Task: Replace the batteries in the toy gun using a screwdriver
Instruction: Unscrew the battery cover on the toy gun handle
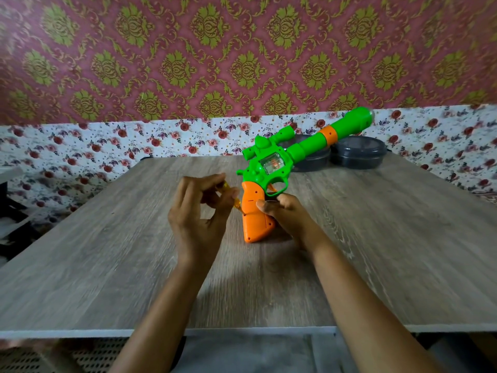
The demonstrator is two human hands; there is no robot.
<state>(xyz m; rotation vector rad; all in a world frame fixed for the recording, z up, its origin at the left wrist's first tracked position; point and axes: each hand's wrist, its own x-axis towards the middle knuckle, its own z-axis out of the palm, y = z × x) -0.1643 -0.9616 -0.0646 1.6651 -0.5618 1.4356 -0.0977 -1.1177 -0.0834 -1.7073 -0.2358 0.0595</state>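
Obs: the toy gun stands butt-down on the table, near its middle, with the barrel angled up and away to your right. Your right hand grips the orange grip from the far side, thumb pressed on the near face and the other fingers curled behind it. Your left hand pinches the amber screwdriver between thumb and fingertips, its tip at the grip's left edge (the screw itself is too small to make out). Handling, judged: hollow moulded plastic, light and stiff, smooth enough to slip, and top-heavy with that long barrel. Hold low on the grip, as you do, so the push of the driver goes into your palm and not into tipping the toy. Press gently; thin plastic round a screw can crack or strip. Containers: a dark round tub sits at the table's far edge, and a second tub lies just beside it, partly behind the barrel. Both are lidded, their contents hidden — whether batteries lie inside, you cannot tell.
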